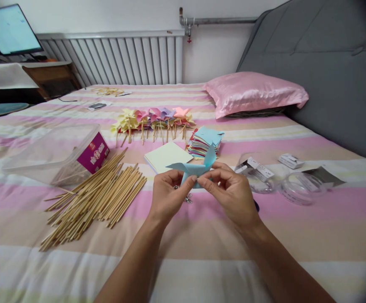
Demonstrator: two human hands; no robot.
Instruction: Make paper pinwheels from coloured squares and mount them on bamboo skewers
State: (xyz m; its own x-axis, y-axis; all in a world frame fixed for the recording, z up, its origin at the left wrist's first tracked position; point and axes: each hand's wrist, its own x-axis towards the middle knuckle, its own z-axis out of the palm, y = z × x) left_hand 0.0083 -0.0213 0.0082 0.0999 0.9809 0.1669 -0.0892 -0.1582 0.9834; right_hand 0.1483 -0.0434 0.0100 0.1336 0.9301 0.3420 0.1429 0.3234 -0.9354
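The left hand (167, 191) and right hand (230, 189) both pinch a folded blue paper (195, 168), maybe a pinwheel, above the bed (202, 235).

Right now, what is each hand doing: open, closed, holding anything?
Left hand: closed, pinching the light blue folded paper from the left.
Right hand: closed, fingertips pinching the same paper at its centre.
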